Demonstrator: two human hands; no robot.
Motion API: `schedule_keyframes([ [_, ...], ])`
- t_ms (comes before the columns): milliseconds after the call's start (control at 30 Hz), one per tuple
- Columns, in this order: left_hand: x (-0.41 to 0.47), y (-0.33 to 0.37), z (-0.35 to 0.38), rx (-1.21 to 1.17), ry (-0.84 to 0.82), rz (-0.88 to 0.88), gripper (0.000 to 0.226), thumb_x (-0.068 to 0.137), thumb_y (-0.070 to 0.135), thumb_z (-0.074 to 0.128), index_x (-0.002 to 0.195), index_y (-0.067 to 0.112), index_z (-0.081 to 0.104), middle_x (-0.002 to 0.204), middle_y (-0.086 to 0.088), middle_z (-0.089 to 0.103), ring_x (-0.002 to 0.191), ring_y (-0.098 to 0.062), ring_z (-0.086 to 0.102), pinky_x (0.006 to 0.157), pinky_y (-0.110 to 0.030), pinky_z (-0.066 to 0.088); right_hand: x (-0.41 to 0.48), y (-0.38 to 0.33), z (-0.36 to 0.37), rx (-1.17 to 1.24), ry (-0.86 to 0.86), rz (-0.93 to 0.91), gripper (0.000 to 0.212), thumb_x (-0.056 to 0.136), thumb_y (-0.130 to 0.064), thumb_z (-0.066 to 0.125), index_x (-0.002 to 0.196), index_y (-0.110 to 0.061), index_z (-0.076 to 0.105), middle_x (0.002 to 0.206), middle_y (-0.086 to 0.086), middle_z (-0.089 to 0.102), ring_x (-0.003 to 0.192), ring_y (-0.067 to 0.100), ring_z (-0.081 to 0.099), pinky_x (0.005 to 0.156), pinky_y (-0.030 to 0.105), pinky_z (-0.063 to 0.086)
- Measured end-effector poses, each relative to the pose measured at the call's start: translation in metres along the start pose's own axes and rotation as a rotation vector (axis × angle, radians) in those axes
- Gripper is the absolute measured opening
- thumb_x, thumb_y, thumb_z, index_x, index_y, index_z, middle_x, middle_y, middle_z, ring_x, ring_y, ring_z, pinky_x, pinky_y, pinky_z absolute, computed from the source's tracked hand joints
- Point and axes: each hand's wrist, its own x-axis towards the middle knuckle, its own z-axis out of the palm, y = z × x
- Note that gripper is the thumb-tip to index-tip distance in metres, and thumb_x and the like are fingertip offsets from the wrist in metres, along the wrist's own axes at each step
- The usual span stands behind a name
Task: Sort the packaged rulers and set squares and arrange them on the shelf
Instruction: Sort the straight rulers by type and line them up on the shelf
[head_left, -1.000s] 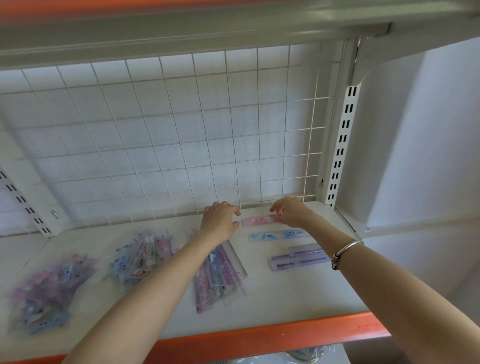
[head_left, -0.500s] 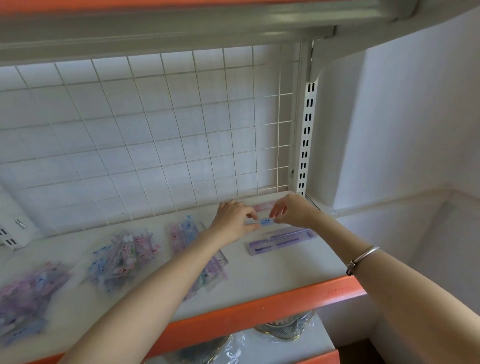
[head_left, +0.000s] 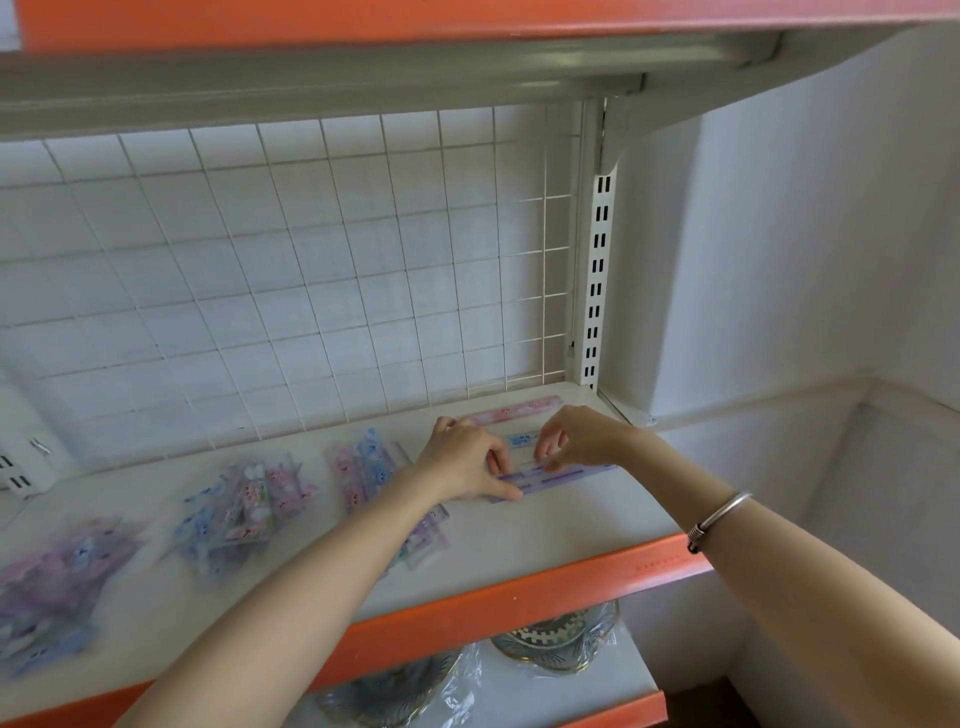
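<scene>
White wire grid (head_left: 311, 291) behind; slotted upright (head_left: 597, 280) right; plastic-wrapped dishes (head_left: 556, 634) below.

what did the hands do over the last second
The left hand and right hand left the pink ruler at the back and came forward, past the blue ruler, to the purple ruler, whose left end the left hand pinches. Rulers and piles stayed put.

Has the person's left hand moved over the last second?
Yes. The left hand has come forward, away from the wire grid toward the shelf's orange front edge, and now holds the purple ruler by its left end.
</scene>
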Motion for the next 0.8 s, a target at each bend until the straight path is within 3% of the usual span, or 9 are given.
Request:
schedule_keyframes([
  [100,-0.002,0.003,0.001,-0.036,0.007,-0.013,0.028,0.068,0.052,0.077,0.082,0.032,0.063,0.085,0.017,0.066,0.096,-0.004,0.053,0.095,-0.028,0.026,0.001,-0.002,0.001,-0.005,-0.015,-0.003,0.019,0.079,-0.012,0.073,0.098,-0.01,0.071,0.089,-0.005,0.063,0.082,0.006,0.056,0.064,0.006,0.035],
  [233,-0.003,0.004,0.003,-0.05,0.022,-0.017,0.028,0.07,0.049,0.076,0.087,0.028,0.066,0.085,0.016,0.066,0.089,-0.004,0.056,0.097,-0.028,0.027,0.003,-0.005,0.002,0.0,-0.029,0.002,0.019,0.078,-0.009,0.074,0.096,-0.011,0.07,0.083,-0.008,0.062,0.08,0.006,0.056,0.066,0.011,0.037],
  [367,-0.006,0.003,0.007,-0.07,0.021,-0.023,0.037,0.072,0.049,0.073,0.1,0.027,0.062,0.092,0.014,0.069,0.095,-0.006,0.058,0.098,-0.028,0.027,0.002,-0.007,0.003,-0.002,-0.05,0.019,0.03,0.077,-0.01,0.074,0.106,-0.013,0.068,0.086,-0.007,0.059,0.083,0.011,0.056,0.069,0.016,0.038],
  [500,-0.008,0.002,0.008,-0.038,0.024,-0.019,0.043,0.073,0.042,0.069,0.11,0.028,0.056,0.094,0.015,0.07,0.102,-0.007,0.058,0.099,-0.029,0.025,0.002,-0.007,0.003,-0.035,-0.083,0.031,0.025,0.077,-0.014,0.074,0.102,-0.016,0.07,0.091,-0.006,0.06,0.092,0.012,0.055,0.08,0.023,0.038],
  [800,-0.012,0.004,0.005,-0.072,-0.005,-0.028,0.047,0.074,0.035,0.07,0.117,0.026,0.053,0.099,0.013,0.069,0.105,-0.01,0.057,0.093,-0.028,0.027,0.001,-0.018,0.005,-0.066,-0.113,0.052,0.031,0.075,-0.013,0.075,0.105,-0.013,0.067,0.098,-0.005,0.06,0.093,0.011,0.055,0.082,0.022,0.038],
])
